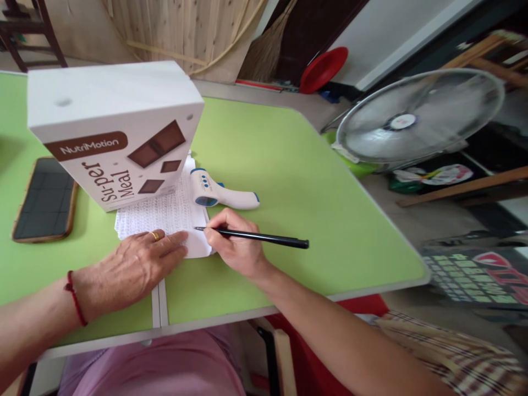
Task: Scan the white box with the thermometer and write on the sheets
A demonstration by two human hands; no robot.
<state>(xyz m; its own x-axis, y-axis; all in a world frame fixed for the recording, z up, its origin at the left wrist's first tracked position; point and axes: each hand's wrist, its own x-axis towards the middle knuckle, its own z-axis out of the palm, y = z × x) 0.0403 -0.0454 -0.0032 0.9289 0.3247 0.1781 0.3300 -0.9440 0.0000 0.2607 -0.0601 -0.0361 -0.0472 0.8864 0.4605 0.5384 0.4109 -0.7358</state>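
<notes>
My right hand (237,242) pinches a black pen (272,238), its tip at the right part of a sheet of paper (200,247) covered with rows of handwriting. My left hand (138,264) lies flat on the lower edge of the sheet, fingers stretched out to the right; it wears a ring and a red wrist cord. Behind the hands, a white NutriMotion box (115,132) stands upright and hides the upper part of the paper. A white and blue infrared thermometer (223,192) lies just beyond my right hand, partly over the paper's right side.
Left of the box a phone (45,198) in a brown case lies on the green table (309,181). Beyond the table's right edge stands a fan (416,118). A red basin (324,70) and a broom (268,52) are near the far wall.
</notes>
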